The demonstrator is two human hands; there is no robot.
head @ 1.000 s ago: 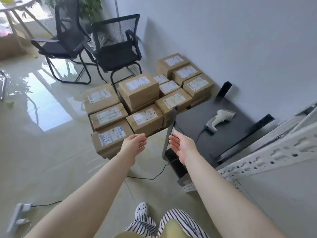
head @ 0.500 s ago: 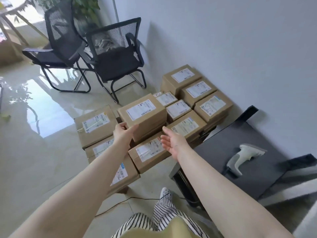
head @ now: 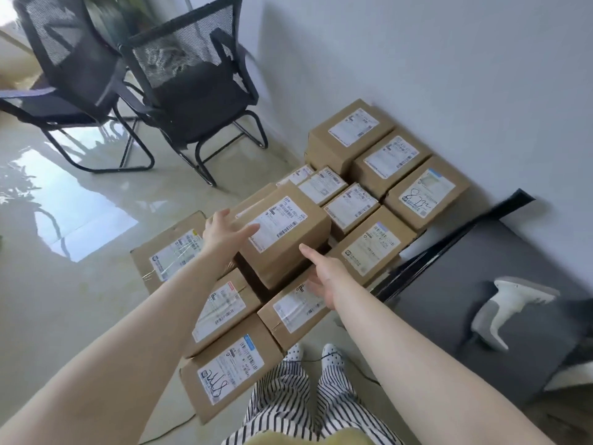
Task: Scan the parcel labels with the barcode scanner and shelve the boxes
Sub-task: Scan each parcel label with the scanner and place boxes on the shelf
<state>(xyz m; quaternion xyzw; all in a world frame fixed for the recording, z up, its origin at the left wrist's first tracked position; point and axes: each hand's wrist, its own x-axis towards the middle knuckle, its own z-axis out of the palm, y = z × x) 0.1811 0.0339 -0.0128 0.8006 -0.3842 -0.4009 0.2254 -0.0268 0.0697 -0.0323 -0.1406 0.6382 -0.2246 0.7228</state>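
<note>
A brown cardboard parcel box with a white barcode label [head: 282,231] sits tilted atop the stacked brown boxes [head: 369,175] mid-scene. A white pistol-shaped barcode scanner [head: 507,308] lies on its side, near right.

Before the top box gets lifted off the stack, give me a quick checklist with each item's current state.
1. Left hand on the top box: ok, on its left edge.
2. Right hand on the box: ok, at its near right corner, fingers under it; firm grip cannot tell.
3. Label facing up for scanning: ok.
4. Barcode scanner reachable: ok, lying on the dark surface to the right.
5. Box free of neighbours: cannot tell.
</note>
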